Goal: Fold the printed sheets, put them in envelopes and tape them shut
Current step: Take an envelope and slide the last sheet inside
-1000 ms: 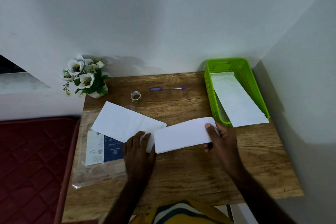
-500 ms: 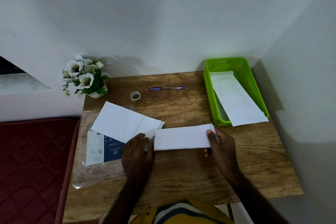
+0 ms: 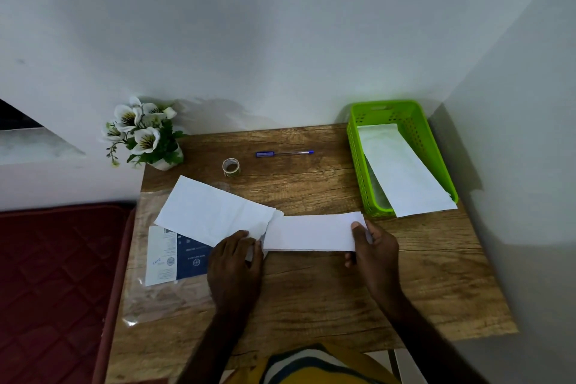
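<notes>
A folded white sheet lies flat across the middle of the wooden table. My right hand pinches its right end, thumb on top. My left hand presses at its left end, fingers curled over the corner of a white stack of paper or envelopes lying at an angle to the left. A small roll of clear tape stands behind the stack. A white envelope leans out of the green basket at the back right.
A blue pen lies near the back edge. A pot of white flowers sits at the back left corner. A clear plastic sleeve with a blue and white label lies under the stack. A red mattress borders the table's left side.
The folded sheet was tilted with its right end raised; it now lies level and flat on the table. Both hands stayed at its ends, my left hand closing in on the left edge.
</notes>
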Motion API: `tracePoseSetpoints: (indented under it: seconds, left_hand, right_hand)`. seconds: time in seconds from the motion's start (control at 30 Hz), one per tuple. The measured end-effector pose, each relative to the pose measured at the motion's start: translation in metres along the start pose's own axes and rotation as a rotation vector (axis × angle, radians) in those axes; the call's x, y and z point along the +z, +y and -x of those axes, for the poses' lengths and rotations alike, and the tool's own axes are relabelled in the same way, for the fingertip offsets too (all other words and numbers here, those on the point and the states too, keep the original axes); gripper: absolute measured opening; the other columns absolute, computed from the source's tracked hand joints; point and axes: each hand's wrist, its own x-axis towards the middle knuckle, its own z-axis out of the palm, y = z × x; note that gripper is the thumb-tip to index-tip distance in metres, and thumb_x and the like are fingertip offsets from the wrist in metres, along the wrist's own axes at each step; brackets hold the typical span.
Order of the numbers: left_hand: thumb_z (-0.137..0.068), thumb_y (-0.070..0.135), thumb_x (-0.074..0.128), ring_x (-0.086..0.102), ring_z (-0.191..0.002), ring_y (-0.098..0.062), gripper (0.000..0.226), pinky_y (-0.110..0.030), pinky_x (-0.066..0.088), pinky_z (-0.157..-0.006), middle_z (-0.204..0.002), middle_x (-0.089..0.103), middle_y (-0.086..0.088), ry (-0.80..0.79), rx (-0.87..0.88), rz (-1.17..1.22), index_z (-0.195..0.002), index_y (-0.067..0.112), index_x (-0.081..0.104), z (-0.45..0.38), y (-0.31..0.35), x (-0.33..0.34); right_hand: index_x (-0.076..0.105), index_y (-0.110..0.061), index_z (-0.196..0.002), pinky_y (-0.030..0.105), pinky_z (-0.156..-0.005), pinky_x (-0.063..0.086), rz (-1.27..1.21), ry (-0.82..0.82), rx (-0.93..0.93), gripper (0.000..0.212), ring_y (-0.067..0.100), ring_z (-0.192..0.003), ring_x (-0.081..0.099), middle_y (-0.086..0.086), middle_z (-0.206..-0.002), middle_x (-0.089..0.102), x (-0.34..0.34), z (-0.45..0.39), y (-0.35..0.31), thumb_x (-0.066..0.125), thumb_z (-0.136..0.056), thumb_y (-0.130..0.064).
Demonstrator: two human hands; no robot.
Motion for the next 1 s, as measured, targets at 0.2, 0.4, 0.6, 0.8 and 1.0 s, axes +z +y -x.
tracePoseSetpoints:
  seconds: [0.2,0.4,0.6,0.8,1.0]
  left_hand:
    - [-0.089,0.031,0.076,0.065,-0.120,-0.023,0.031,-0.044,0.056,-0.097,-0.129,0.070,-0.006,-0.045,-0.020,0.022,-0.114,0.013,0.074,0.004,0.002,-0.005]
    - [-0.088,0.027,0.077,0.065,-0.119,-0.022,0.029,-0.043,0.058,-0.093,-0.132,0.068,-0.006,-0.058,-0.016,0.025,-0.113,0.012,0.074,0.006,0.006,-0.010]
    - [-0.086,0.023,0.079,0.068,-0.112,-0.026,0.025,-0.046,0.059,-0.090,-0.124,0.071,-0.010,-0.027,0.070,0.006,-0.107,0.010,0.075,0.007,0.008,-0.005]
    - [-0.086,0.024,0.078,0.067,-0.111,-0.025,0.022,-0.043,0.057,-0.092,-0.122,0.071,-0.009,0.008,0.121,0.004,-0.105,0.013,0.072,0.006,0.007,0.002]
    - [-0.090,0.026,0.074,0.065,-0.114,-0.025,0.020,-0.044,0.055,-0.094,-0.124,0.071,-0.008,0.014,0.089,0.003,-0.106,0.014,0.072,0.002,0.005,0.001]
  right_hand:
    - [0.067,-0.008,-0.131,0.020,-0.039,0.050,0.075,0.030,-0.081,0.034,0.006,-0.049,0.066,0.005,-0.093,0.072,0.010,0.007,0.003,0.058,-0.104,-0.025]
    - [0.065,-0.010,-0.136,0.019,-0.042,0.052,0.085,0.007,-0.086,0.037,0.011,-0.060,0.069,0.009,-0.110,0.074,0.017,0.017,0.006,0.056,-0.104,-0.028]
    - [0.073,-0.019,-0.109,0.029,-0.044,0.056,-0.073,-0.043,-0.017,0.018,0.014,-0.052,0.068,-0.001,-0.078,0.073,0.032,0.033,0.014,0.056,-0.105,-0.024]
    - [0.071,-0.023,-0.108,0.042,-0.050,0.062,-0.119,-0.150,0.081,0.013,0.019,-0.063,0.073,-0.001,-0.085,0.075,0.049,0.030,0.014,0.060,-0.103,-0.025]
    - [0.073,-0.022,-0.090,0.044,-0.051,0.063,-0.070,-0.100,0.196,0.006,0.016,-0.076,0.073,-0.002,-0.091,0.074,0.031,0.011,0.023,0.072,-0.095,-0.026]
